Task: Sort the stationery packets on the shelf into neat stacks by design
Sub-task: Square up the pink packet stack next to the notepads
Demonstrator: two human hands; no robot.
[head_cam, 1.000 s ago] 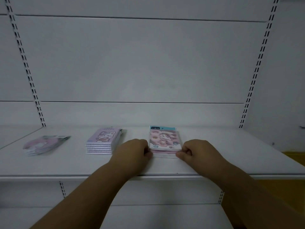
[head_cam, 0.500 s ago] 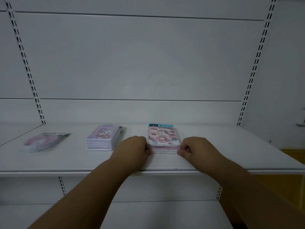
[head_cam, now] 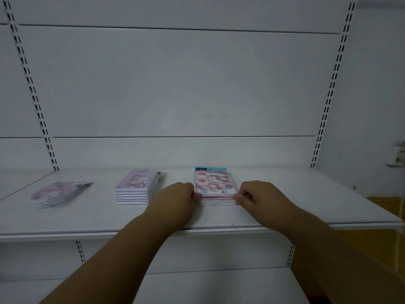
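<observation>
Three piles of stationery packets lie on a white shelf (head_cam: 219,218). In the middle stands a stack of pink packets with a cartoon animal and a blue header (head_cam: 214,183). My left hand (head_cam: 175,197) presses its curled fingers against the stack's left front corner. My right hand (head_cam: 260,194) pinches the right front corner. Left of it is a square stack of lilac packets with a bunny (head_cam: 137,186). Further left lies a looser pile of round pink packets in clear wrap (head_cam: 58,193).
The white back wall has slotted uprights at left (head_cam: 32,93) and right (head_cam: 331,93). A lower shelf (head_cam: 197,286) sits under my forearms. A yellow surface (head_cam: 385,205) shows at the right, past the shelf's end.
Both hands stay on the pink stack's front corners. The view has dropped a little between the earlier frames; the packets have hardly shifted.
</observation>
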